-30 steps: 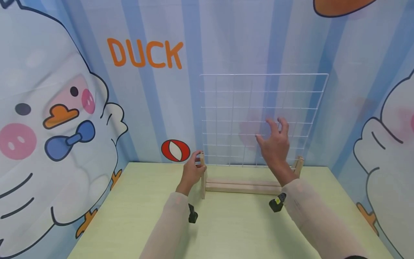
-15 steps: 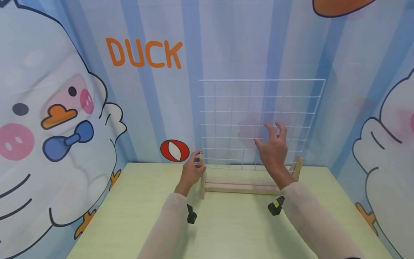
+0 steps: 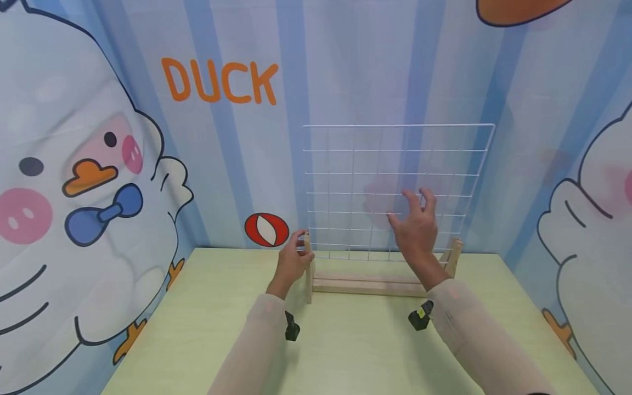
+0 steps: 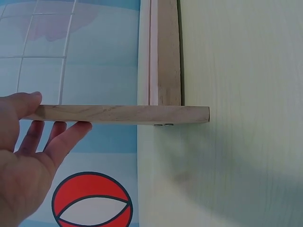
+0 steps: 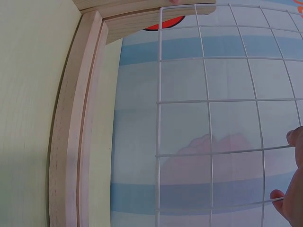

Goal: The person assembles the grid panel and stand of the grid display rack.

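Note:
A white wire grid panel [image 3: 399, 125] stands upright at the back, between the two end posts of a wooden stand [image 3: 365, 285]. My right hand [image 3: 418, 227] grips the panel's wires right of its middle; in the right wrist view only fingertips [image 5: 293, 137] show at the wires. With thumb and fingers, my left hand [image 3: 291, 263] pinches the top of the stand's left post [image 4: 123, 114]. In the right wrist view the panel's lower edge [image 5: 158, 123] is apart from the stand's grooved crossbar [image 5: 71, 142], and one corner lies against the left post.
The stand rests on a pale yellow table [image 3: 355, 345], close to its back edge. Behind hangs a blue striped cloth backdrop [image 3: 355, 55] with printed ducks and a red and white ball [image 3: 254, 222]. The right post [image 3: 455, 255] is partly behind my right arm.
The wire grid panel has come down a little between the posts, and my right hand has moved down with it. My left hand has stayed on the left post.

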### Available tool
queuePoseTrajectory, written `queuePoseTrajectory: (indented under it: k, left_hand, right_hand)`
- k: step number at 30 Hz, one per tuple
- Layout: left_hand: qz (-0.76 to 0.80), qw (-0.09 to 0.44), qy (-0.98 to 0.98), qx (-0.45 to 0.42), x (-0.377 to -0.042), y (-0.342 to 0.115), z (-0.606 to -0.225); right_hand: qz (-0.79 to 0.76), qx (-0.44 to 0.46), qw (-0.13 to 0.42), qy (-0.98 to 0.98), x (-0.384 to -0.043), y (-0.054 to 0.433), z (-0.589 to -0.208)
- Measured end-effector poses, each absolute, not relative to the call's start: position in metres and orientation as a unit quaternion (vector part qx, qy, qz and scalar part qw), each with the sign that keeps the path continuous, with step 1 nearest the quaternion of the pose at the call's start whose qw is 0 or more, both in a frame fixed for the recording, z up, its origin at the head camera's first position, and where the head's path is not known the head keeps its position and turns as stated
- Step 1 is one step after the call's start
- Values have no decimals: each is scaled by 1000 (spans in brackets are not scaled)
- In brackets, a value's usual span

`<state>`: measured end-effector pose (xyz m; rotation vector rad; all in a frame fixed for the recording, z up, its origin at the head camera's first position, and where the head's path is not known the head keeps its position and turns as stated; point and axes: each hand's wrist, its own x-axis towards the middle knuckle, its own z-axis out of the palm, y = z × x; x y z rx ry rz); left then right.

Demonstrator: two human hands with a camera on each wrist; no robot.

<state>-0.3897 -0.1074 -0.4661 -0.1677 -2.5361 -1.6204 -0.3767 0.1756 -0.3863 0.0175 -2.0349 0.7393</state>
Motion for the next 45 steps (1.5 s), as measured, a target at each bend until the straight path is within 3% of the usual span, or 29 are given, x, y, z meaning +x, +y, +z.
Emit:
queuePoseTrajectory:
  k: [8, 27, 45]
  left_hand:
    - [-526, 79, -845, -62, -387, -104, -450]
    - [-487, 265, -828, -83, -384, -68, -327]
    - [-403, 345, -848, -11, -388, -42, -300]
  right_hand:
    - [295, 3, 465, -835, -377, 178, -386]
    - [306, 4, 461, -833, -373, 178, -381]
    - [296, 3, 445, -845, -375, 178, -383]
